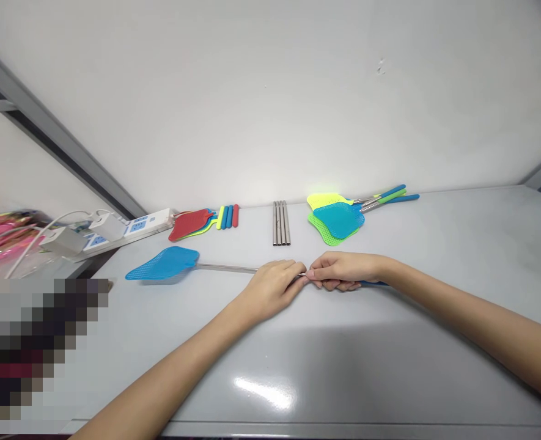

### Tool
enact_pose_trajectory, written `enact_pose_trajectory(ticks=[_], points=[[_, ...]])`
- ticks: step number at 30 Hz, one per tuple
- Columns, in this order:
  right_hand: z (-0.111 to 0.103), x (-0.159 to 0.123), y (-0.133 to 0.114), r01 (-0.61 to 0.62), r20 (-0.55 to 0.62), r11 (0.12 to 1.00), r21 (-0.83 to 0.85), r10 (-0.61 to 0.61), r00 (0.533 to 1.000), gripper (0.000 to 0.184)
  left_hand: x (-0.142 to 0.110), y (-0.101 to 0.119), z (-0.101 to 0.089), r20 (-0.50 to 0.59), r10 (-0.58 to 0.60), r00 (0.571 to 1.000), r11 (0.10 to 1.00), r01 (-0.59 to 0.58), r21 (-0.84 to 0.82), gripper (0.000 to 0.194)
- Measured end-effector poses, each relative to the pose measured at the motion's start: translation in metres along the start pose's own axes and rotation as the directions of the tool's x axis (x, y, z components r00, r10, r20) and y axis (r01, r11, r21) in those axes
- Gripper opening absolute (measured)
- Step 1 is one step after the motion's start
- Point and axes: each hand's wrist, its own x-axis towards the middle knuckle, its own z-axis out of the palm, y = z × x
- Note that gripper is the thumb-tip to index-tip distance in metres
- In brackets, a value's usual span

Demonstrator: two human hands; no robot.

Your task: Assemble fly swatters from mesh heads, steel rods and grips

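Both hands meet at the middle of the table. My left hand (270, 288) is closed over the metal shaft (227, 267) of a blue plastic fly swatter (162, 264), whose mesh head lies flat to the left. My right hand (343, 271) pinches the same swatter where the shaft meets its blue handle (373, 283). The fingertips of my two hands nearly touch, and they hide the joint between shaft and handle. Behind my hands stand several bare metal rods (282, 223), lying side by side.
Fanned swatters in red and yellow (190, 224) lie back left beside coloured handles (228, 216). Green, yellow and blue swatters (334, 217) lie back right. A white power strip (137, 229) with plugs sits at left, near a pink package (4, 238).
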Motion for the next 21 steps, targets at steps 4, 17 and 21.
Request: enact_pose_trajectory(ticks=[4, 17, 21], points=[[0.0005, -0.0002, -0.0011, 0.001, -0.006, 1.0, -0.008, -0.001, 1.0, 0.036, -0.0001, -0.0011, -0.0007, 0.004, -0.007, 1.0, 1.0, 0.007, -0.01, 0.022], [0.0008, -0.0003, -0.0032, -0.009, -0.008, 0.999, -0.037, 0.009, 1.0, 0.037, 0.0016, -0.002, -0.0024, 0.046, -0.028, 0.999, 0.994, 0.022, 0.107, 0.032], [0.001, 0.0004, -0.0035, -0.007, -0.012, 0.998, -0.06, 0.006, 1.0, 0.04, 0.0023, -0.0035, -0.0021, 0.055, -0.027, 0.998, 0.982, 0.016, 0.19, 0.031]])
